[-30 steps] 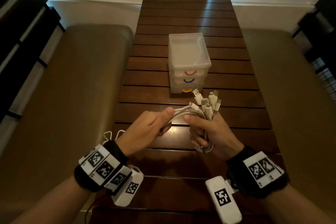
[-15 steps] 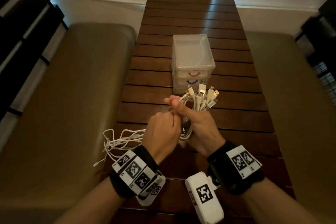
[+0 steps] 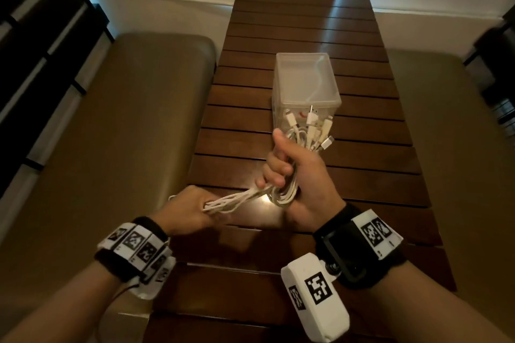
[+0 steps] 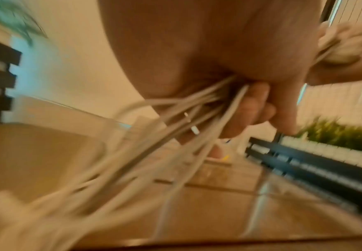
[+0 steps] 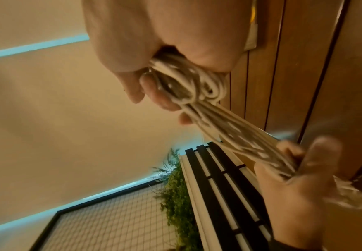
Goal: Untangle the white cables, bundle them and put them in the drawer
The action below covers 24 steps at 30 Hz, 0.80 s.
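White cables (image 3: 281,189): one bundle, held above slatted wooden table (image 3: 362,147). Right hand (image 3: 295,175) clenched round coiled loops, plug ends fanning out at its 12 o'clock. Left hand (image 3: 189,209), at 8 o'clock from right, grips the strands stretched taut between the two. Clear plastic drawer unit (image 3: 306,83) stands at 12 o'clock, drawers closed. Head view alone shows plugs and drawer unit; left wrist view alone shows loose cable tails (image 4: 133,161) trailing below the fist, blurred. Wristbands (image 3: 373,234) carry square black-and-white coded markers; no legible writing.
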Motion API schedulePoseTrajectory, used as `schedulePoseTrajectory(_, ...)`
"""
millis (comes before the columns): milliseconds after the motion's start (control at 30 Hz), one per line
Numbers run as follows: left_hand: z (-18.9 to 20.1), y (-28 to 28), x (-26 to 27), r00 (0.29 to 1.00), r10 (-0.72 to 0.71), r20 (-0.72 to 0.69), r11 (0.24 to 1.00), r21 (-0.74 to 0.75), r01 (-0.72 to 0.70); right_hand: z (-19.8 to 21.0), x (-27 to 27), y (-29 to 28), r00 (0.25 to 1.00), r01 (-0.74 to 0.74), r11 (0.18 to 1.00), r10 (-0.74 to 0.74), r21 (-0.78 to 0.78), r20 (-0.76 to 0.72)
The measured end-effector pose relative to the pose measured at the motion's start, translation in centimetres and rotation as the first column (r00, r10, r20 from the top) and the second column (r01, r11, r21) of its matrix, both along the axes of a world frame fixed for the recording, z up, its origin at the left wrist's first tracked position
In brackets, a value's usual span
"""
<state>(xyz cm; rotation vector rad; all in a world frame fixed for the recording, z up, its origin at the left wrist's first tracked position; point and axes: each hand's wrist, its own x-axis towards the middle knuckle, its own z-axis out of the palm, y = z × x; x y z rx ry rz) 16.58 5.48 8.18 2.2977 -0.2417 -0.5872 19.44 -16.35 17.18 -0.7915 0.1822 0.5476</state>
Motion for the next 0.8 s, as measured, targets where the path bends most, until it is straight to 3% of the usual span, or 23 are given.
schedulePoseTrajectory(100,-1.4,4.1,-0.5,0.980,0.165,-0.109,0.984,0.078,-0.157,-0.1,0.1,1.2,0.998,-0.035,0.996,0.039,-0.084,0.046)
schedulePoseTrajectory(167,-1.9,5.9,-0.8,0.969,0.229,-0.092,0.965,0.152,-0.213,-0.6,0.2,1.6,0.997,-0.028,0.993,0.037,-0.112,0.074)
schedulePoseTrajectory(267,-2.0,7.0,-0.6,0.977,0.205,-0.061,0.950,0.254,-0.183,-1.8,0.0,2.0,0.995,-0.017,0.990,0.029,-0.137,0.092)
schedulePoseTrajectory(367,-1.2,8.0,-0.6,0.956,0.210,-0.204,0.920,0.373,-0.122,-2.5,-0.3,2.0,0.986,-0.004,0.981,0.036,-0.192,0.165)
schedulePoseTrajectory(500,-1.0,7.0,-1.6,0.900,0.176,-0.398,0.957,0.285,-0.061,-2.1,0.0,1.2,0.978,0.026,0.973,0.024,-0.230,0.209)
schedulePoseTrajectory(667,-3.7,4.7,-0.8,0.985,0.099,-0.142,0.940,0.337,-0.046,-1.4,0.5,0.9,0.970,0.066,0.958,0.004,-0.279,0.244)
schedulePoseTrajectory(800,-4.0,3.8,0.0,0.983,0.058,-0.174,0.922,0.386,0.013,-1.7,-0.1,0.3,0.970,0.111,0.938,-0.031,-0.329,0.239)
